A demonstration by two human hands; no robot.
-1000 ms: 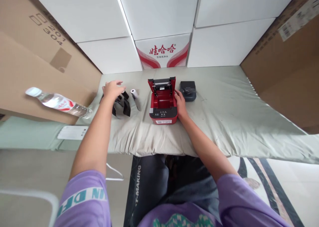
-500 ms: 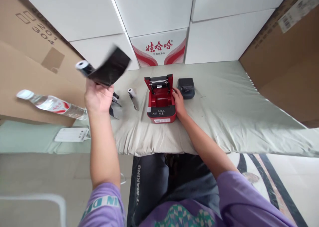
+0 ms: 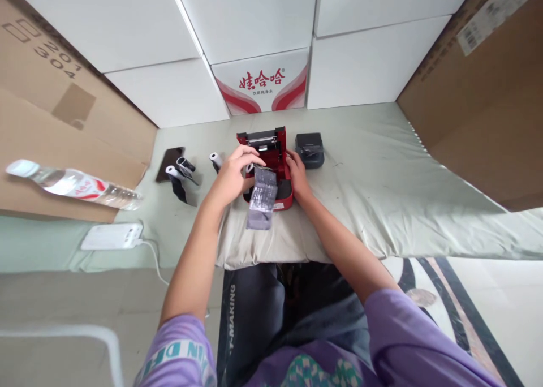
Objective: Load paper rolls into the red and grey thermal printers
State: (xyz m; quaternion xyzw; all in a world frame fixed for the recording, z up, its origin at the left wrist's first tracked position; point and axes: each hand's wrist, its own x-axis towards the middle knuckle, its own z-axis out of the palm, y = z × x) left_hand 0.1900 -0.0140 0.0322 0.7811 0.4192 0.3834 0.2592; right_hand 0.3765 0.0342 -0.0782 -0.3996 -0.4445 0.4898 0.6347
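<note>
Paper roll (image 3: 249, 169) held at open red printer (image 3: 287, 200)
Left hand (image 3: 234, 175) grips the roll, dark strip (image 3: 263, 197) dangling; right hand (image 3: 298, 176) touches the printer's side, its grip unclear.

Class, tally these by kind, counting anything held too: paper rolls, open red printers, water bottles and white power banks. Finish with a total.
Paper rolls: 4
Open red printer: 1
Water bottle: 1
White power bank: 1
Total: 7
</note>
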